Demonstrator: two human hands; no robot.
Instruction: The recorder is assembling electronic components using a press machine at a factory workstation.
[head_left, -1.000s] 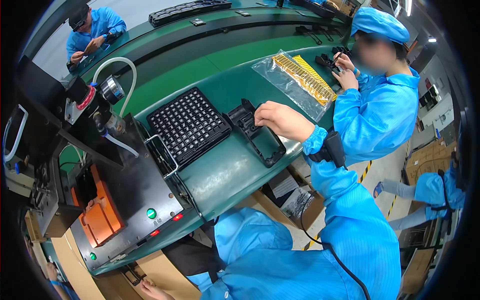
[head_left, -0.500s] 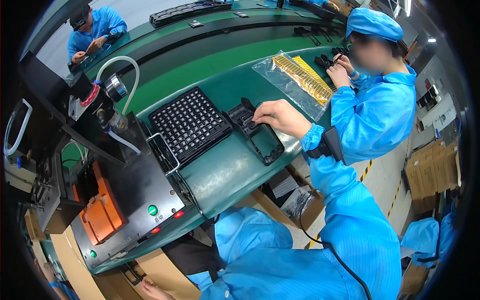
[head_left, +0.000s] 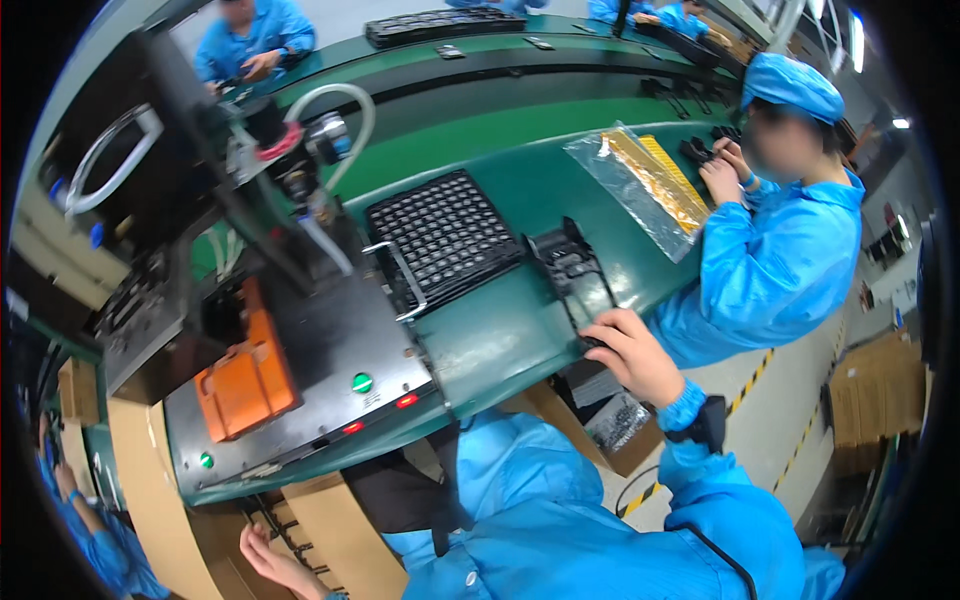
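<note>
My right hand (head_left: 635,352) has its fingers closed on the near end of a black plastic frame (head_left: 571,266). That frame lies on the green bench, with a solid far end and an open window in its nearer part. At the lower left, my left hand (head_left: 268,556) is over an open cardboard box (head_left: 335,530), its fingers apart and apparently holding nothing. Dark slotted parts (head_left: 290,535) show inside the box beside it. A black tray (head_left: 445,240) with rows of small pockets sits left of the frame.
A bench machine with an orange fixture (head_left: 247,380), a green button (head_left: 361,383) and a metal handle (head_left: 410,285) stands at left. Beyond the frame lies a clear bag with yellow sheets (head_left: 650,180). A co-worker (head_left: 780,240) sits at right. An open carton (head_left: 630,440) is below the bench edge.
My right hand has moved from the frame's far part to its near end. My left hand has risen a little over the box. The whole view has shifted.
</note>
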